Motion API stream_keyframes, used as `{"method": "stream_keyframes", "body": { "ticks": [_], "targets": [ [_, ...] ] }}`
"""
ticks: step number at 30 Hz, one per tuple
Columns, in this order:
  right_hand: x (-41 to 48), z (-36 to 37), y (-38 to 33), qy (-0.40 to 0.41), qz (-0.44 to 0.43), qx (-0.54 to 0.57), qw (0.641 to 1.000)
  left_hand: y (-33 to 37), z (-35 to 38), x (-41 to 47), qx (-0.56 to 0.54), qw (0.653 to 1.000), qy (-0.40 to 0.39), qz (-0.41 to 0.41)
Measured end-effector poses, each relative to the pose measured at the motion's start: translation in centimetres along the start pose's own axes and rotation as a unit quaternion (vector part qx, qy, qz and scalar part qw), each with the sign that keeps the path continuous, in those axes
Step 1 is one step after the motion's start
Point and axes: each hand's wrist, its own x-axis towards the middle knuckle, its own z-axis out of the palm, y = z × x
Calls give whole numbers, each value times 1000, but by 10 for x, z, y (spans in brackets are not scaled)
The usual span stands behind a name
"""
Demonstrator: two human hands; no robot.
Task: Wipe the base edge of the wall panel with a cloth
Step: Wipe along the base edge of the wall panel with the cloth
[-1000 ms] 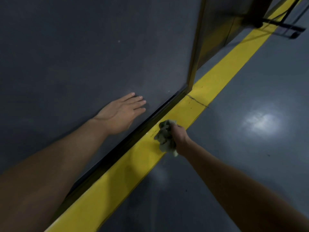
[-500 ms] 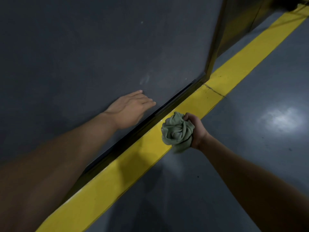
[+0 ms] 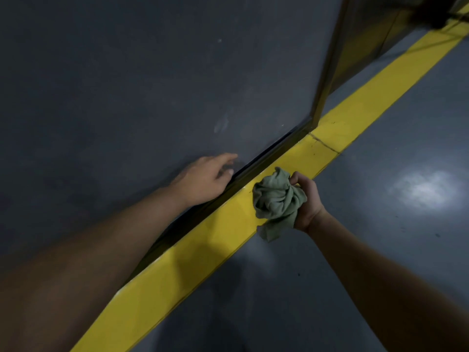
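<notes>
Left hand (image 3: 205,179) flat against dark wall panel (image 3: 152,85) just above base edge (image 3: 266,155), arm outstretched, fingers loose, grasping nothing; slightly blurred. Centre: yellow floor stripe (image 3: 203,250) runs beside edge. Green cloth (image 3: 276,199) bunched over stripe, just right of edge, possibly not touching it. Right hand (image 3: 308,201) raised, fingers clenched round cloth. Judged: no wipe contact now; edge left to do.

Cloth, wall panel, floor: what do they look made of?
Cloth: soft fabric, dull green, crumpled into folds. Wall panel: smooth matt dark grey sheet, smudged; metal or laminate, cannot tell. Floor: glossy grey coating, probably epoxy, mirrors a light.
</notes>
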Motion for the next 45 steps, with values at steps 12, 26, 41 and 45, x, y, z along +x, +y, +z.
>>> {"method": "stream_keyframes", "body": {
  "ticks": [12,26,41,45],
  "targets": [
    [6,45,-40,102,-46,-293,950,25,60,34,-653,669,-193,-299],
    [20,36,-124,248,-183,-658,687,88,56,134,-676,717,-45,-165],
    [64,-80,-113,52,-64,-359,930,73,94,157,-507,845,24,-166],
    [102,-72,-149,101,-166,-250,949,67,58,158,-128,987,64,-67]
  ]
}}
